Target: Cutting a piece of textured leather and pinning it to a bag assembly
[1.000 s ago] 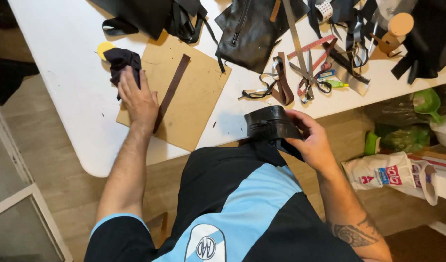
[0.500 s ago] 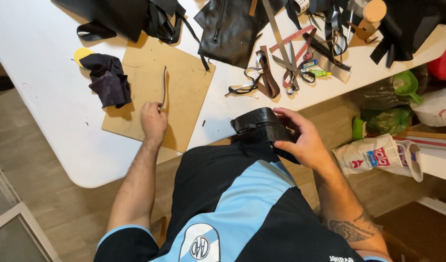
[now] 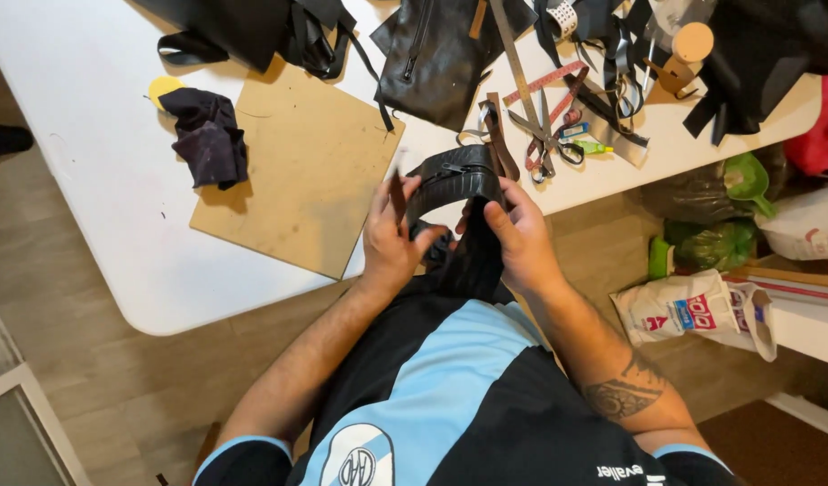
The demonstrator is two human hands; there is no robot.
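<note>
We take the white table (image 3: 90,225) as our landmark and work down in size. On it, toward its near edge, lies a flat brown board (image 3: 301,175), bare on top. Beyond the board, at the table's far side, sit a black zippered bag (image 3: 432,58) and a heap of black straps (image 3: 252,27). On the table left of the board rests a crumpled dark cloth (image 3: 207,135). To the board's right lie scissors (image 3: 544,135) and a long metal ruler (image 3: 513,54).

At the table's near edge, just right of the board's corner, we hold a small black leather pouch (image 3: 454,175) with a zip along its top. Its long axis runs roughly left to right, parallel to the table edge, and it lies directly between our hands, above our lap. Our left hand (image 3: 391,243) is closed on the pouch's left end, also pinching what looks like a thin brown strip (image 3: 397,193) that stands upright against it. Our right hand (image 3: 517,234) grips the right end, thumb on the near face. Both hands are equally close; neither is free. Nothing stands between them and the pouch; the scissors are the nearest loose thing.
</note>
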